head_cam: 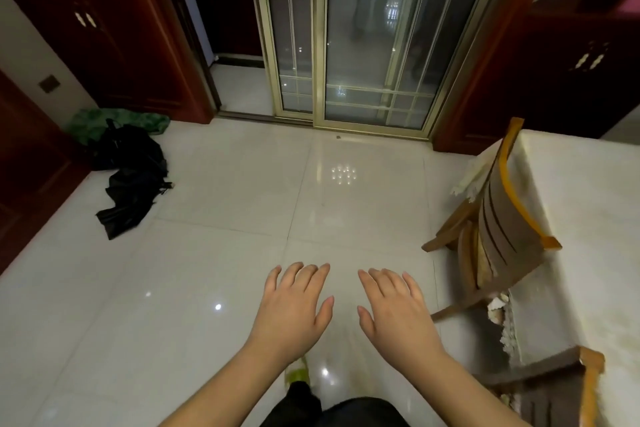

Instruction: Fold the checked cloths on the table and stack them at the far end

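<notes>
Both hands (pixel 343 312) empty, fingers (pixel 304 276) spread

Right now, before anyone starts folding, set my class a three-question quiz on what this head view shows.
1. True or false: the left hand holds a checked cloth.
2. What lies on the floor at far left? A) black fabric B) a plate C) a book
3. Fill in: the table stands on the ___ side, with a chair against it.

Key: 1 false, both hands are empty, right hand too; 2 A, black fabric; 3 right.
</notes>
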The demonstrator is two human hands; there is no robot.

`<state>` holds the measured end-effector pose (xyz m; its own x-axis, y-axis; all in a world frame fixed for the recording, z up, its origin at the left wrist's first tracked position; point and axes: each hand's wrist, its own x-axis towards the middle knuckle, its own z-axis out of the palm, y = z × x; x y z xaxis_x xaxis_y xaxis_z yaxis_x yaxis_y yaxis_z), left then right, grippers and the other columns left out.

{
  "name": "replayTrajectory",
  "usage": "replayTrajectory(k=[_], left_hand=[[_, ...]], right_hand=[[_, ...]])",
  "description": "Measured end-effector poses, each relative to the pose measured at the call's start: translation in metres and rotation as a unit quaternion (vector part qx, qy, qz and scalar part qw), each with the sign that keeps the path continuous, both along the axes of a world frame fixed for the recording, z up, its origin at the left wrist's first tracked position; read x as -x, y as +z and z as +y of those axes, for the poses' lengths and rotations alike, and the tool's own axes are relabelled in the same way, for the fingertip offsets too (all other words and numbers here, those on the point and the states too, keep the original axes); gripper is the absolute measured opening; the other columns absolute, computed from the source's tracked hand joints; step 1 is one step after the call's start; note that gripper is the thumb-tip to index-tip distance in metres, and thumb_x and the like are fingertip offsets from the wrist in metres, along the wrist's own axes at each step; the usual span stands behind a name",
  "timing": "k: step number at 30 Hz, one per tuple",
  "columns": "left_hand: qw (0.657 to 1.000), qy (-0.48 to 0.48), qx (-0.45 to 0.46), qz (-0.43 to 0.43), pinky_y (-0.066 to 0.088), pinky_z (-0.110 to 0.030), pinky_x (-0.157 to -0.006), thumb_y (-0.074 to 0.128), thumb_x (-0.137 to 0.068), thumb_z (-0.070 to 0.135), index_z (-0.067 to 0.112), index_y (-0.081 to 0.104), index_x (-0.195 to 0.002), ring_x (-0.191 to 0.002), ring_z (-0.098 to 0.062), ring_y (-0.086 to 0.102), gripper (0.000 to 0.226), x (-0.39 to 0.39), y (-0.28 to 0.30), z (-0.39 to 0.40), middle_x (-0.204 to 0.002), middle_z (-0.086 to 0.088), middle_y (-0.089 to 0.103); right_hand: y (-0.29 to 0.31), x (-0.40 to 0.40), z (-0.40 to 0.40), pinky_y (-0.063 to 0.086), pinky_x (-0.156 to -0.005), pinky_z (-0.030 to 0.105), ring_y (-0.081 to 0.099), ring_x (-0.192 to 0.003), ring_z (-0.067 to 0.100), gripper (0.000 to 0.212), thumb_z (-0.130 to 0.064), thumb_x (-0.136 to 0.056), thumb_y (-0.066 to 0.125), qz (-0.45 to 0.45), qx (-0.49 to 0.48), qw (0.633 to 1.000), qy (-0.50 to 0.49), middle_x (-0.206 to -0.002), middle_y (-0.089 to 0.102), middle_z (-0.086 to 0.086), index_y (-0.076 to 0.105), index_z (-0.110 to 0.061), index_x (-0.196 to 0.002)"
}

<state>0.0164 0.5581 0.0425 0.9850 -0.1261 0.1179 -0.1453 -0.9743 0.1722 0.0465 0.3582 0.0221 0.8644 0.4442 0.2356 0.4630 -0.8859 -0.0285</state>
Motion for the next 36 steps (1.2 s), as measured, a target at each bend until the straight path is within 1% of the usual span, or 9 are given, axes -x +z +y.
replayTrajectory(k=[3,7,16,20,23,26,28,32,36], left_hand=[[1.000,-0.008,0.005,0.006,0.047,-0.049,-0.099,0.036,-0.092,0.049,0.023,0.060,-0.130,-0.116,-0.017,0.061,0.052,-0.042,0.003,0.021,-0.119,0.009,0.067],[0.999,-0.039,-0.005,0.004,0.043,-0.050,-0.102,0.035,-0.093,0.049,0.024,0.060,-0.129,-0.117,-0.015,0.061,0.051,-0.101,0.011,0.043,-0.119,0.009,0.067],[0.995,-0.095,-0.012,-0.008,0.035,-0.045,-0.111,0.034,-0.095,0.048,0.021,0.058,-0.132,-0.122,-0.020,0.058,0.052,-0.237,0.007,0.031,-0.123,0.005,0.065],[0.992,-0.122,-0.028,-0.004,0.031,-0.044,-0.113,0.033,-0.095,0.048,0.021,0.058,-0.133,-0.124,-0.022,0.056,0.053,-0.306,0.004,-0.001,-0.124,0.004,0.065],[0.989,-0.147,-0.022,-0.008,0.027,-0.045,-0.113,0.035,-0.096,0.047,0.020,0.057,-0.134,-0.128,-0.022,0.053,0.051,-0.352,0.009,-0.030,-0.125,0.003,0.064],[0.986,-0.164,-0.027,-0.014,0.024,-0.045,-0.111,0.035,-0.096,0.046,0.019,0.057,-0.134,-0.126,-0.023,0.054,0.051,-0.394,0.017,-0.059,-0.125,0.002,0.064],[0.985,-0.170,-0.035,-0.007,0.030,-0.045,-0.112,0.034,-0.095,0.047,0.020,0.057,-0.133,-0.125,-0.023,0.056,0.052,-0.419,0.019,-0.074,-0.125,0.002,0.065],[0.983,-0.176,-0.048,0.019,0.038,-0.045,-0.109,0.035,-0.093,0.047,0.020,0.060,-0.130,-0.120,-0.022,0.060,0.053,-0.457,0.015,-0.094,-0.121,0.002,0.067],[0.980,-0.192,-0.045,0.020,0.042,-0.046,-0.105,0.036,-0.092,0.051,0.021,0.062,-0.128,-0.117,-0.022,0.061,0.053,-0.498,0.013,-0.108,-0.120,0.002,0.068]], right_hand=[[0.007,-0.041,0.024,0.031,-0.106,0.043,0.064,-0.110,0.022,0.053,-0.044,-0.084,0.044,0.005,0.008,1.000,-0.002,-0.117,0.068,0.001,0.064,-0.017,-0.126],[0.025,-0.086,0.044,0.040,-0.106,0.044,0.064,-0.110,0.020,0.054,-0.044,-0.079,0.067,0.017,0.007,1.000,-0.024,-0.116,0.068,-0.002,0.064,-0.019,-0.127],[0.036,-0.194,0.021,0.050,-0.097,0.051,0.066,-0.108,0.026,0.057,-0.046,-0.086,0.031,0.047,-0.004,0.994,-0.103,-0.116,0.070,0.002,0.067,-0.017,-0.120],[0.025,-0.251,-0.009,0.046,-0.101,0.051,0.064,-0.113,0.026,0.043,-0.041,-0.089,0.053,0.046,-0.009,0.988,-0.147,-0.120,0.069,0.002,0.065,-0.018,-0.123],[0.023,-0.295,-0.037,0.047,-0.100,0.052,0.062,-0.116,0.029,0.047,-0.041,-0.088,0.046,0.047,-0.011,0.985,-0.167,-0.122,0.067,0.006,0.065,-0.016,-0.123],[0.031,-0.335,-0.063,0.049,-0.098,0.054,0.062,-0.117,0.033,0.051,-0.039,-0.079,0.074,0.048,-0.015,0.983,-0.176,-0.123,0.067,0.009,0.066,-0.014,-0.123],[0.036,-0.360,-0.080,0.049,-0.097,0.054,0.062,-0.117,0.033,0.057,-0.040,-0.074,0.079,0.057,-0.012,0.981,-0.183,-0.123,0.067,0.010,0.066,-0.013,-0.123],[0.038,-0.395,-0.101,0.049,-0.097,0.053,0.061,-0.118,0.032,0.047,-0.039,-0.087,0.056,0.047,-0.013,0.981,-0.188,-0.124,0.066,0.009,0.064,-0.013,-0.126],[0.039,-0.425,-0.107,0.050,-0.097,0.051,0.062,-0.116,0.030,0.057,-0.044,-0.086,0.035,0.052,-0.022,0.979,-0.197,-0.123,0.067,0.007,0.064,-0.013,-0.125]])
